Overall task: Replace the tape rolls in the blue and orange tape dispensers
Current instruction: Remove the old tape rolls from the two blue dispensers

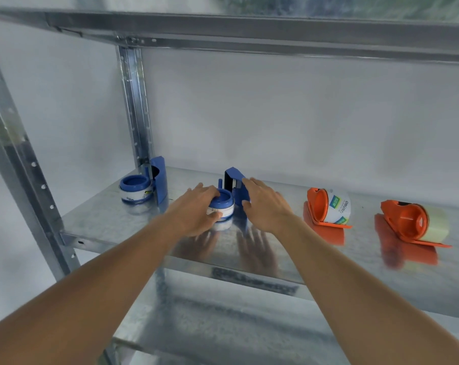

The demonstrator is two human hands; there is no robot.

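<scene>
Two blue tape dispensers stand on a metal shelf (117, 227). My left hand (196, 206) wraps around the roll and hub (224, 204) of the middle blue dispenser. My right hand (265, 206) rests on that dispenser's upright blue blade guard (237, 181), fingers spread over it. A second blue dispenser (144, 187) with a labelled roll stands at the left. To the right lie two orange dispensers: one (326, 208) carries a white printed roll, the far one (413, 223) a pale clear roll.
The shelf's upright posts (135, 106) rise at the left and a metal beam (249, 30) runs overhead. A lower shelf (223, 325) lies beneath. A plain white wall stands behind the shelf.
</scene>
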